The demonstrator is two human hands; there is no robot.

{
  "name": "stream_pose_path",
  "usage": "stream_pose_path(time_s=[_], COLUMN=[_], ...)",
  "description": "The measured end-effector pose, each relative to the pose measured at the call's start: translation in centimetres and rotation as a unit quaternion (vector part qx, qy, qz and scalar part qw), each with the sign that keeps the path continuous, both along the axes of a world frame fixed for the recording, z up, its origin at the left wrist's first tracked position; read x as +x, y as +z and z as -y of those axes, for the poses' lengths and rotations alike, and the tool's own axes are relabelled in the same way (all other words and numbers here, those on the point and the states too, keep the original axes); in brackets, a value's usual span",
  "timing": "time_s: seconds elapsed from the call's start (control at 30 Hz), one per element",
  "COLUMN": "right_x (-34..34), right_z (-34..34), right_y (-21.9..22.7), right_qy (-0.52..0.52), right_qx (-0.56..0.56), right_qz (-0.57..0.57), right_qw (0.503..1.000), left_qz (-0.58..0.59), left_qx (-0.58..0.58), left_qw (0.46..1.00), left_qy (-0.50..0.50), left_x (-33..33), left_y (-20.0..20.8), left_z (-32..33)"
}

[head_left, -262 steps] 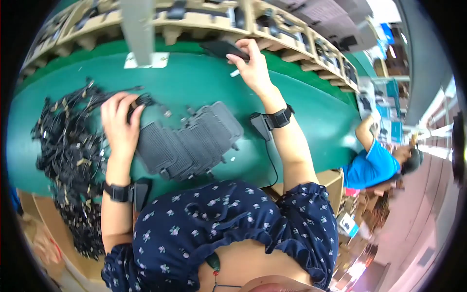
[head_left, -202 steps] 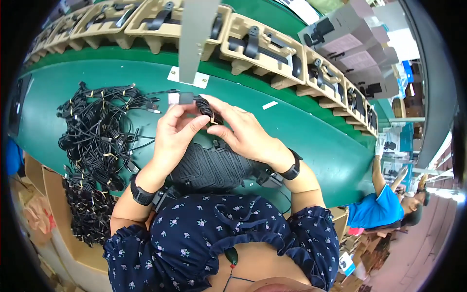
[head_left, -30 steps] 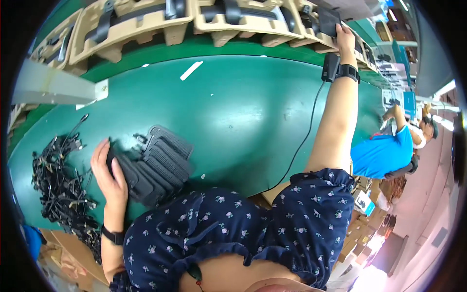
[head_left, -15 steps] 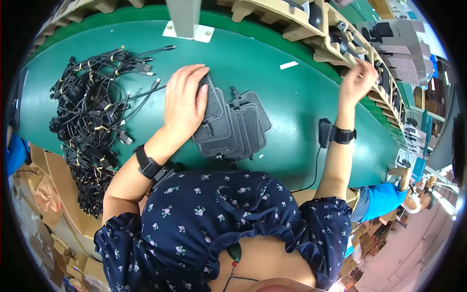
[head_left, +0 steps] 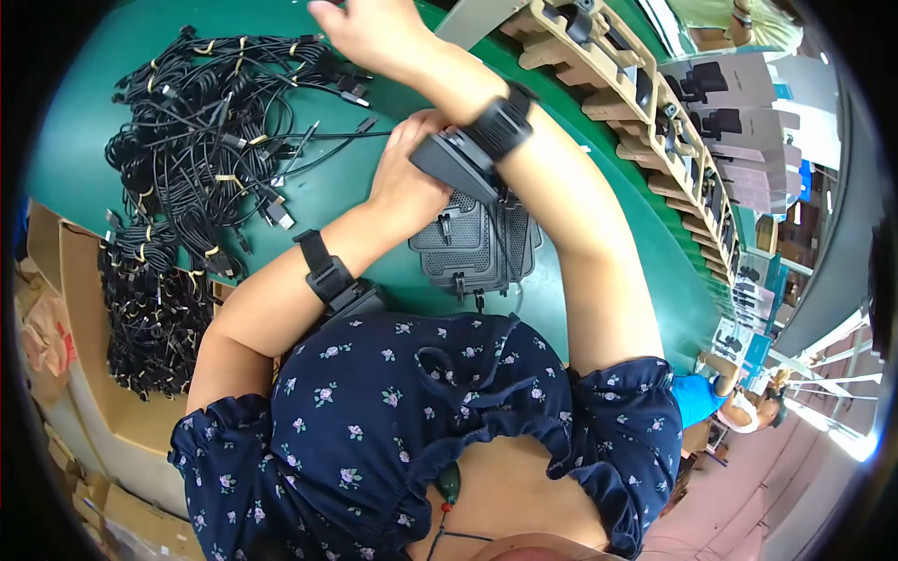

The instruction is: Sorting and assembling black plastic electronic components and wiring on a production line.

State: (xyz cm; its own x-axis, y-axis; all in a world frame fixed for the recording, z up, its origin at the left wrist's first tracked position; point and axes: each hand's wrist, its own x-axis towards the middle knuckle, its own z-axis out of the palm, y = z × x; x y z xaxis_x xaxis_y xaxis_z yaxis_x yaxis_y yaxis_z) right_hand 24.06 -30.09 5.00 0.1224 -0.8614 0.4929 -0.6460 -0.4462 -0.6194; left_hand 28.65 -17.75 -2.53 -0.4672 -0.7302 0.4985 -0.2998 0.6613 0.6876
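Note:
My left hand [head_left: 409, 187] rests at the far left of a stack of black mesh-textured plates [head_left: 463, 248]. Its fingers look closed over the upper plate's edge, but the device on my right wrist hides the thumb and part of the grip. Small black brackets [head_left: 458, 283] stick out from the stack. Crossing above the left hand, my right hand [head_left: 379, 33] reaches to the far left. Its thumb is stretched apart, no object shows in it, and the other fingers are mostly cut off by the upper edge. A black cable [head_left: 332, 136] runs up to the left hand's fingers.
A large heap of bundled black cables [head_left: 210, 140] covers the left of the green table [head_left: 75, 178]. More bundles [head_left: 154, 327] lie in a cardboard box [head_left: 84, 309]. Along the far right runs a beige slotted rack [head_left: 645, 103] with black parts. Printed boxes [head_left: 748, 117] stand behind it.
My right hand has swung from the rack at right across to the far left, over my left hand. The view has shifted. The left hand stays at the plate stack.

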Motion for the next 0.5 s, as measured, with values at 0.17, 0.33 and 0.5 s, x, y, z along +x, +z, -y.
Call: stream_pose_path(time_s=[0.17, 0.33, 0.5], right_x=[1.9, 0.2, -3.4], right_z=[2.1, -0.8, -6.4], right_y=[-1.2, -1.9, 1.4], right_qy=[0.005, 0.067, -0.051], right_qx=[0.183, 0.329, 0.171], right_qz=[-0.053, -0.042, -0.066], right_qw=[0.982, 0.941, 0.982], left_qz=[0.022, 0.051, -0.004], left_qx=[0.081, -0.032, 0.062], left_qw=[0.996, 0.998, 0.995], left_qy=[-0.042, -0.032, -0.076], left_x=[0.3, 0.8, 0.2], left_y=[0.2, -0.6, -0.3], left_z=[0.5, 0.6, 0.9])
